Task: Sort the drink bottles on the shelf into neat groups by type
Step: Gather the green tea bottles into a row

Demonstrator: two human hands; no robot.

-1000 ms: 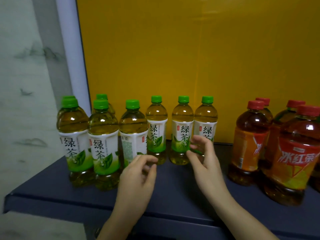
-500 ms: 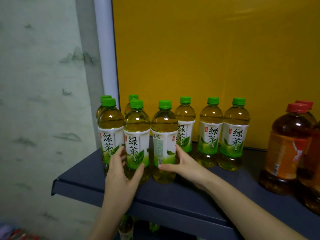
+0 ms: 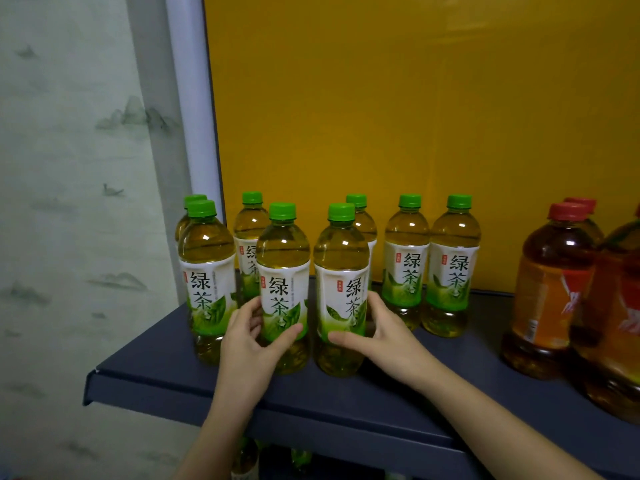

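We reach both bare forearms up from the bottom of the view, the left rising almost straight, the right slanting in from the lower right. Our left hand (image 3: 251, 337) wraps round the lower half of a green-capped bottle (image 3: 283, 258), with the thumb laid across its front and the fingers curled round its left side. Our right hand (image 3: 381, 336) grips the neighbouring bottle (image 3: 341, 261), thumb stretched level across the front and fingers curled round the right side. Our hands sit near each other without touching.

Dim, warm light from above; small glints on green tea bottles (image 3: 283, 258). Fisheye bend at 9 o'clock, softness at 3 o'clock.
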